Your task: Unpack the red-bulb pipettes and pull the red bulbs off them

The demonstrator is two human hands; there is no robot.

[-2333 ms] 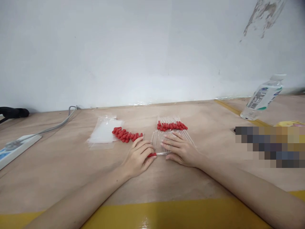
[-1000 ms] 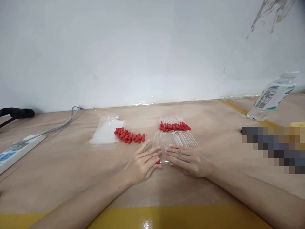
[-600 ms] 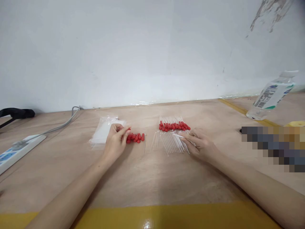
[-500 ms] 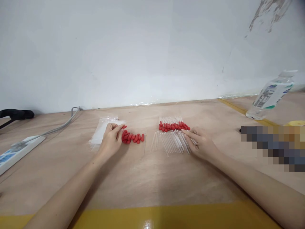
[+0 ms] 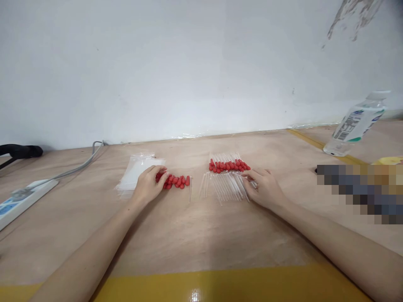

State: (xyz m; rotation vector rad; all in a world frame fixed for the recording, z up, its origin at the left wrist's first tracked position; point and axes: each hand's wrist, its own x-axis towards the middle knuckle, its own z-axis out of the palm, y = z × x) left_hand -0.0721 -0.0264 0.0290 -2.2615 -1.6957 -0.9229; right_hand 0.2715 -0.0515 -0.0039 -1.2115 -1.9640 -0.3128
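At the left end of a loose row of red rubber bulbs (image 5: 179, 181), my left hand (image 5: 151, 183) has its thumb and fingers closed around bulbs partly hidden by the fingers. My right hand (image 5: 262, 186) rests at the right end of a row of thin clear tubes (image 5: 225, 187), its bent fingers closed on a tube that is hard to make out. Behind those tubes lie more tubes with red bulbs (image 5: 228, 166) on their near ends. A single thin tube (image 5: 190, 188) lies beside the left row of bulbs.
Clear plastic bags (image 5: 129, 178) lie behind my left hand. A power strip (image 5: 37, 191) with a grey cable (image 5: 75, 170) is at far left. A tilted-looking plastic bottle (image 5: 354, 126) stands at right, near a blurred-out patch. Yellow tape (image 5: 201, 285) runs along the front edge.
My left hand has lowered a raised red bulb onto the pile, its fingers now around the bulbs. My right fingers have drawn slightly right and curled more; the tube they pinched shows less.
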